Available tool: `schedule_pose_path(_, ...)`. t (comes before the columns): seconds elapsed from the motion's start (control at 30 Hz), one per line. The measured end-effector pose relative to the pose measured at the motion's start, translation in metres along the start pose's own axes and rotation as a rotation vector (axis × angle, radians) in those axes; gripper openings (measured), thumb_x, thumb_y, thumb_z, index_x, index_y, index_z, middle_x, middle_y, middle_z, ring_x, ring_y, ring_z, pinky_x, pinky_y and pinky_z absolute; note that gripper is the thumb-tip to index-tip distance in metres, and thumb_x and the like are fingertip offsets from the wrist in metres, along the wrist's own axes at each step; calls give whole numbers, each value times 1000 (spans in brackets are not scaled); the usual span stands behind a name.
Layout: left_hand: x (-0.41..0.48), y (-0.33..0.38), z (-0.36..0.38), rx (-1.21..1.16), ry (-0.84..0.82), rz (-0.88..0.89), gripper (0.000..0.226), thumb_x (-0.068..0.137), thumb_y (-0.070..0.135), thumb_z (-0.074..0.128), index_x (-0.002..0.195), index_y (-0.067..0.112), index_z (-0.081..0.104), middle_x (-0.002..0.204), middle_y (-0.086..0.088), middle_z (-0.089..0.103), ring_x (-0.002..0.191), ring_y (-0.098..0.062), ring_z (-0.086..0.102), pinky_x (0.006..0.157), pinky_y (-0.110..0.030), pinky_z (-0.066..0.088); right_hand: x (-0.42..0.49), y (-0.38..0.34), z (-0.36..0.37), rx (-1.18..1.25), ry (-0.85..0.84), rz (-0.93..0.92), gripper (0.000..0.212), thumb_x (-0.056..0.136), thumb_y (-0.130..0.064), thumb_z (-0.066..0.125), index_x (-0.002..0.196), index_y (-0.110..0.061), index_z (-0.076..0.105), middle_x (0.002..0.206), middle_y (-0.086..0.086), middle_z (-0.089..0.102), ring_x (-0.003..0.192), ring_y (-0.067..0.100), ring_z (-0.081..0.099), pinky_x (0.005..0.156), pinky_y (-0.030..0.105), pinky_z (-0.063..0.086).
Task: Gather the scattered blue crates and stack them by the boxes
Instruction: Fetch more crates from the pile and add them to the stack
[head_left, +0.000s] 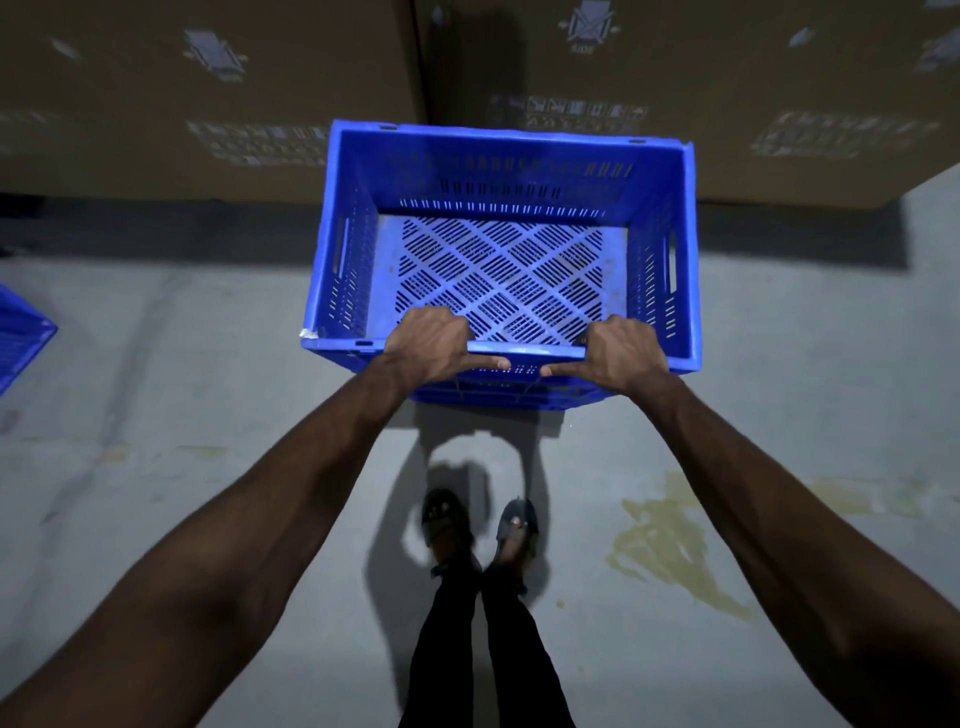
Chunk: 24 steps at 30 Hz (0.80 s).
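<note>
1. Three blue crates show. One open-topped crate is in the person's grip. The edge of a second crate peeks out directly under it. A corner of a third crate shows at the far left, well apart from the other two.
2. Two big cardboard boxes stand side by side behind: the left box and the right box, both printed with handling symbols.
3. Two bare hands and two sandalled feet are in view. The feet stand on the grey concrete floor, near a yellowish stain.
4. The held crate sits in front of the seam between the two boxes. Its far rim lies across their lower faces in the view. I cannot tell whether it touches them.
5. The crate has nothing in it, and its slotted lattice bottom is plain to see.
6. The left hand grips the near long rim left of centre. Its fingers are curled over the rim into the crate.
7. The right hand clamps the same rim right of centre in the same way.
8. Both thumbs lie flat along the outside of the near wall. The left thumb and the right thumb point at each other, tips close but apart.
9. The rim runs under both palms, with a bare stretch of it between the hands.
</note>
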<state>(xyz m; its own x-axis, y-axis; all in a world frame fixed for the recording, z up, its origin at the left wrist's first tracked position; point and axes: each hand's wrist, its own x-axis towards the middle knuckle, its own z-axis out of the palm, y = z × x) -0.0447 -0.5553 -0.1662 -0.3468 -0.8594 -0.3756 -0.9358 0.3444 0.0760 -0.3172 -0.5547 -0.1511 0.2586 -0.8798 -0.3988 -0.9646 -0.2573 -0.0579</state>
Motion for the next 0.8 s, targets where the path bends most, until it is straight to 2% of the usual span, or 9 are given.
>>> schedule_pose_path(0.2,1,-4,6,28,-3,37,93,65,103,9,57,18,46,55,0,46,50,-19,42,55,-32,34,-1,-2,3,-11,9,26,84,58,-103,43,63,-20,50,61,-3,45,64,27,52,67,37,47)
schedule_pose_path(0.3,2,-4,2,40,-32,39,94,67,103,9,60,18,49,56,1,48,51,-19,44,53,-31,30,1,0,3,-16,16,21,91,58,-105,38,78,-22,68,68,1,53,65,26,52,67,37,47)
schedule_pose_path(0.37,3,-3,0,42,-86,61,96,69,103,10,70,20,59,62,3,52,60,-23,52,59,-32,35,1,0,2,-36,17,2,92,61,-105,38,89,-25,73,67,-1,53,66,25,51,65,36,45)
schedule_pose_path(0.47,-1,1,-8,4,-189,40,84,81,95,29,102,27,72,85,-3,68,83,-28,63,71,-35,45,-8,-5,-7,-31,-32,-24,98,62,-106,33,106,-29,74,77,1,63,74,27,60,71,38,49)
schedule_pose_path(0.53,-12,8,-19,-16,-184,0,72,91,83,44,138,31,62,114,-7,72,106,-31,66,85,-40,52,-18,-11,-17,-2,-67,-23,102,61,-106,35,121,-31,69,98,5,73,93,31,68,80,43,51)
schedule_pose_path(0.6,-32,17,-29,-36,-103,18,83,94,73,53,162,33,31,147,-11,58,131,-33,57,102,-47,51,-34,-19,-29,34,-40,-19,101,63,-104,40,130,-33,63,113,4,74,106,30,68,82,44,49)
schedule_pose_path(0.63,-44,24,-36,-43,-37,53,91,93,72,57,166,33,19,159,-11,46,141,-32,49,108,-50,47,-44,-24,-36,69,0,-17,97,67,-101,43,132,-33,62,118,1,73,109,29,68,83,44,49)
schedule_pose_path(0.7,-74,38,-54,-70,48,128,96,92,71,59,167,34,12,168,-9,33,148,-32,40,114,-50,41,-67,-35,-50,166,92,-10,87,76,-93,48,134,-30,61,123,0,73,113,27,67,84,42,50)
schedule_pose_path(0.8,-122,62,-72,-201,38,149,84,98,65,55,166,34,17,164,-6,40,143,-31,47,106,-47,47,-110,-53,-69,336,166,-4,69,91,-73,54,136,-21,62,128,5,71,121,27,64,93,40,50)
